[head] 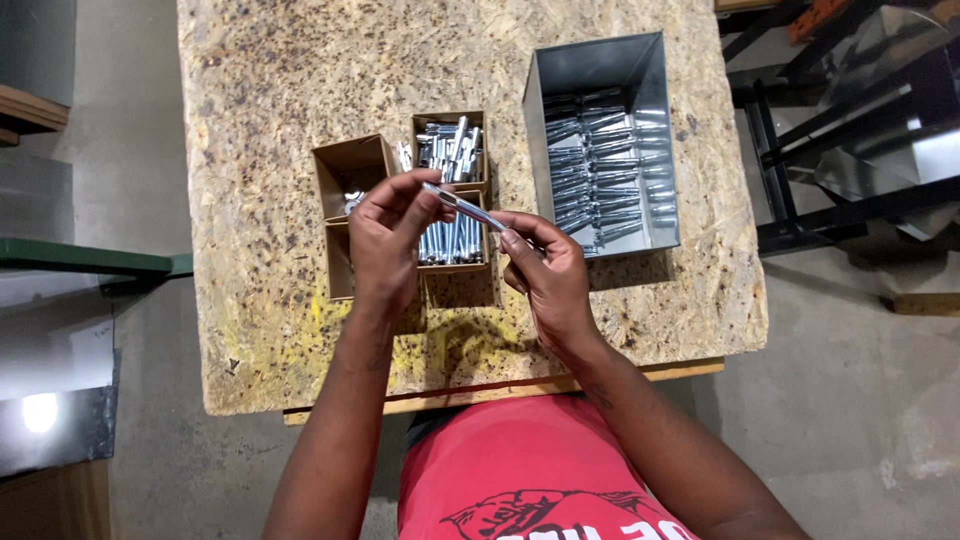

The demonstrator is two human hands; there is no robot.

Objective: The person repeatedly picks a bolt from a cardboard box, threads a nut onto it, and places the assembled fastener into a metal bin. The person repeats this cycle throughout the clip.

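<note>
Both hands, left hand (385,235) and right hand (545,265), pinch one bolt (462,206) closed-fingered above the cardboard boxes (452,190); best kept level.

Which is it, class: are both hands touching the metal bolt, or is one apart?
Touching. The head view shows the left hand and right hand each pinching an end of the metal bolt.

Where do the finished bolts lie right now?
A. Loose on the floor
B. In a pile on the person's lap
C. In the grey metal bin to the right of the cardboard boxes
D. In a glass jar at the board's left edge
C: the grey metal bin, right of the cardboard boxes, holds rows of bolts, while both hands hold one bolt between them.
</note>
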